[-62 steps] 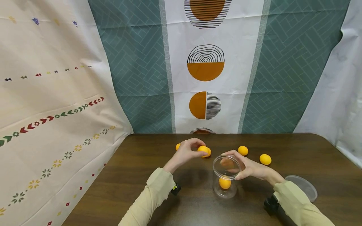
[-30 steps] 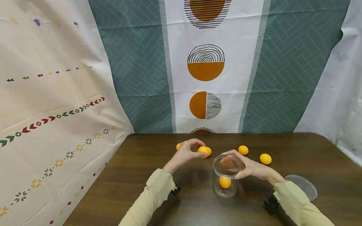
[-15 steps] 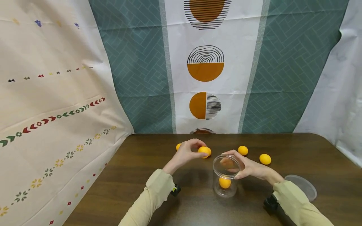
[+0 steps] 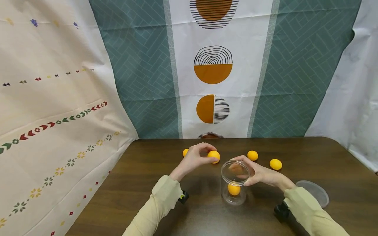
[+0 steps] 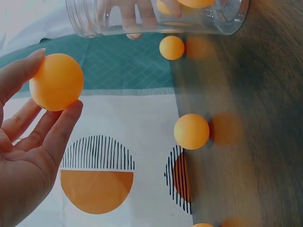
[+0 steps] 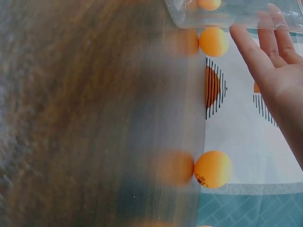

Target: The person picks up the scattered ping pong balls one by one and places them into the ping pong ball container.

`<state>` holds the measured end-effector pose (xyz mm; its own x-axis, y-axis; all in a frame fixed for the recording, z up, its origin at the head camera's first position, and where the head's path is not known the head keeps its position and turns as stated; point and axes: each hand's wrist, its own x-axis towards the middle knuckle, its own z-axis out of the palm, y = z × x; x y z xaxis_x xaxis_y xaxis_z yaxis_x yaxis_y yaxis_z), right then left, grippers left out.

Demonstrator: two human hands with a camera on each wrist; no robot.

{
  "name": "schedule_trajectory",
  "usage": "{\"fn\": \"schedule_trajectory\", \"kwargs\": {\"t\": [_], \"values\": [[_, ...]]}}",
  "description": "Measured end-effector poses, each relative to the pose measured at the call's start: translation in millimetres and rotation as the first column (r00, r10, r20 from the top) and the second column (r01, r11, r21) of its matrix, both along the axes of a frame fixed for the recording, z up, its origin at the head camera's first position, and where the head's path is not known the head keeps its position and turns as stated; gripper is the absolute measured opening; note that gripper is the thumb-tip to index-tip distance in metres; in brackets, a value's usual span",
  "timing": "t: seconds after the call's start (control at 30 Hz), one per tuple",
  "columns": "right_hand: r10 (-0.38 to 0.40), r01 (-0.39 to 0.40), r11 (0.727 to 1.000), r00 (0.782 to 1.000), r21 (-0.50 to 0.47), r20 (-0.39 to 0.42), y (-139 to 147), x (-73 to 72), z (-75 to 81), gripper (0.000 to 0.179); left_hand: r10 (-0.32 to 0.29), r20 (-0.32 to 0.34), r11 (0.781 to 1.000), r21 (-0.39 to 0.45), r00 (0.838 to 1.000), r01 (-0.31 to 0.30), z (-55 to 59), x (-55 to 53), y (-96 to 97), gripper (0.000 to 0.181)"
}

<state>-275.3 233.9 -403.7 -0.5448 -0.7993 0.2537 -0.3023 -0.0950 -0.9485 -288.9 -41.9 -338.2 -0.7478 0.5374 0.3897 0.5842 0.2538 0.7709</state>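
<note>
My left hand (image 4: 195,159) pinches an orange ping-pong ball (image 4: 214,157) between thumb and fingertips, above the table and left of the jar. The left wrist view shows that ball (image 5: 56,82) held clear of everything else. With its fingers and thumb around the upper part, my right hand (image 4: 260,174) holds a clear plastic jar (image 4: 226,194), which stands upright without its lid. One orange ball (image 4: 234,189) is seen inside the jar. In the right wrist view, the fingers of the right hand (image 6: 279,71) lie along the jar wall (image 6: 222,21).
Two loose balls lie behind the right hand: one ball (image 4: 252,155) further back, another ball (image 4: 276,164) to its right. A further ball (image 4: 185,152) is partly hidden by the left hand. The round clear lid (image 4: 314,193) lies on the dark wooden table (image 4: 124,196) at right.
The held ball has shifted slightly right and now covers the ball that showed behind it. My right hand and the jar stay in place; the head view has shifted slightly.
</note>
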Motion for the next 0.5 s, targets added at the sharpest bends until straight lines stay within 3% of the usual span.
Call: {"fn": "schedule_trajectory", "kwargs": {"t": [0.1,0.5], "values": [[0.005,-0.005,1.000,1.000,-0.001,-0.003,1.0,0.1,0.7,0.070,-0.002,0.003,1.000,0.004,1.000,0.002,-3.4,-4.3,0.3,0.026],[0.009,-0.009,1.000,1.000,0.002,0.009,-0.6,1.3,2.0,0.069,-0.018,0.005,1.000,0.006,1.000,0.018,-2.2,1.5,0.7,0.025]]}}
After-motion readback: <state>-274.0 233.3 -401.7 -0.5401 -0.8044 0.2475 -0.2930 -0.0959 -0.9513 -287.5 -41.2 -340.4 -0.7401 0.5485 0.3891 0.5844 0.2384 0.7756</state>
